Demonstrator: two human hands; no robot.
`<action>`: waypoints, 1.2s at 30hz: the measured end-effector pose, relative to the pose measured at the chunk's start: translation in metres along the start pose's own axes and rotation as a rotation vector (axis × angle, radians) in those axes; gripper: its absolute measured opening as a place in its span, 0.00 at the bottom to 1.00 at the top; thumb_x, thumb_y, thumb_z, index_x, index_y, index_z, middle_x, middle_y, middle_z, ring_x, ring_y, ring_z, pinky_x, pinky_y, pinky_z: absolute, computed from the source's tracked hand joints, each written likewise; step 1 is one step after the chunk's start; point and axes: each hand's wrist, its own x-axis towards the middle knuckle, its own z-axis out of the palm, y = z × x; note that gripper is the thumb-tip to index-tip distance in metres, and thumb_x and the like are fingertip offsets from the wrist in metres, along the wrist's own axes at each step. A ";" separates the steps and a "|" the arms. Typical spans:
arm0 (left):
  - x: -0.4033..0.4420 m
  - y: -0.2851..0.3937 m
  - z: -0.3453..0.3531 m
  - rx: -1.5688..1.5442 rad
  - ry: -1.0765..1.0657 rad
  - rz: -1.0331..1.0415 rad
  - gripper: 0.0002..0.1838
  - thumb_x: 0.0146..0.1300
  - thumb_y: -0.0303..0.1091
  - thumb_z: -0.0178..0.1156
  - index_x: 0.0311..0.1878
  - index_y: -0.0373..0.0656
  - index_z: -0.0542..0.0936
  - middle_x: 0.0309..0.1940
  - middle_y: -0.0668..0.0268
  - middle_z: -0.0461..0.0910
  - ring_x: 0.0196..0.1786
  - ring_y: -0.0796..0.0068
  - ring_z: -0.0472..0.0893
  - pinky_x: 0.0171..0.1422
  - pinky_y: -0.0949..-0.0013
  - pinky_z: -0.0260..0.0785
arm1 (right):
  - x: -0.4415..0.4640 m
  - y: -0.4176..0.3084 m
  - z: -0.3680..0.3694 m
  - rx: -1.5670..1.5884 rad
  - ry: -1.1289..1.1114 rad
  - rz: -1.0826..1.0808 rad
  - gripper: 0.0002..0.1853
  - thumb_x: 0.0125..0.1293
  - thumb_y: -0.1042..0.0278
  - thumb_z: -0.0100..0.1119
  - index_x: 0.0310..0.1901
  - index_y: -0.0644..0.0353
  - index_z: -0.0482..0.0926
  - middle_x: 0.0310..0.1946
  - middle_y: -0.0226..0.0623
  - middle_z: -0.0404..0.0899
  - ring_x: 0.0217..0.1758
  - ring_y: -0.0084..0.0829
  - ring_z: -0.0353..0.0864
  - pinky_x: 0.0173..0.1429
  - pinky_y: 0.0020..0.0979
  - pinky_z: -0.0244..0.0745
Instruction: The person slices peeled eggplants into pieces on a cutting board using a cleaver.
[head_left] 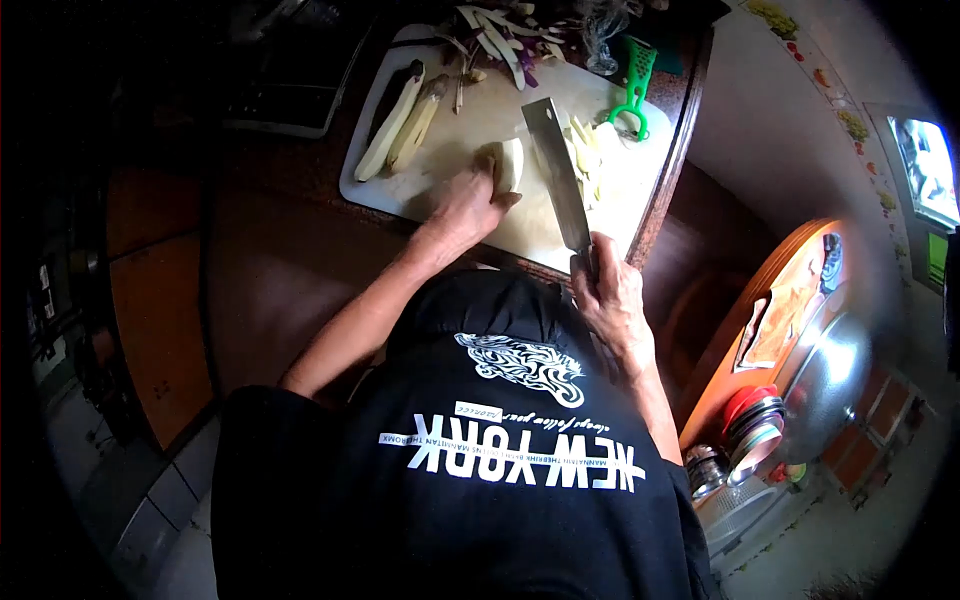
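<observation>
My left hand (468, 208) is closed round a short piece of peeled eggplant (510, 165), holding it on the white cutting board (480, 120). My right hand (612, 290) grips the handle of a cleaver (556, 172), its blade pointing away from me between the piece and a heap of pale cut strips (590, 160). Two long peeled eggplants (404, 125) lie side by side on the board's left part. Beyond the blade, a green peeler (635, 88) rests near the right edge of the board.
Peelings (500, 38), some purple, are strewn over the far end of the board. A crumpled clear plastic bag (602, 40) lies beside them. The dark counter edge (672, 170) runs along the right. Stacked bowls (752, 425) and a large metal lid (828, 365) are at lower right.
</observation>
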 end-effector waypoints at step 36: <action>-0.015 -0.001 -0.001 -0.643 0.035 -0.106 0.16 0.66 0.36 0.59 0.49 0.32 0.76 0.40 0.62 0.79 0.41 0.74 0.76 0.47 0.68 0.71 | 0.021 -0.010 -0.015 -0.058 -0.085 0.117 0.09 0.65 0.71 0.57 0.41 0.62 0.67 0.27 0.57 0.78 0.33 0.60 0.80 0.37 0.51 0.74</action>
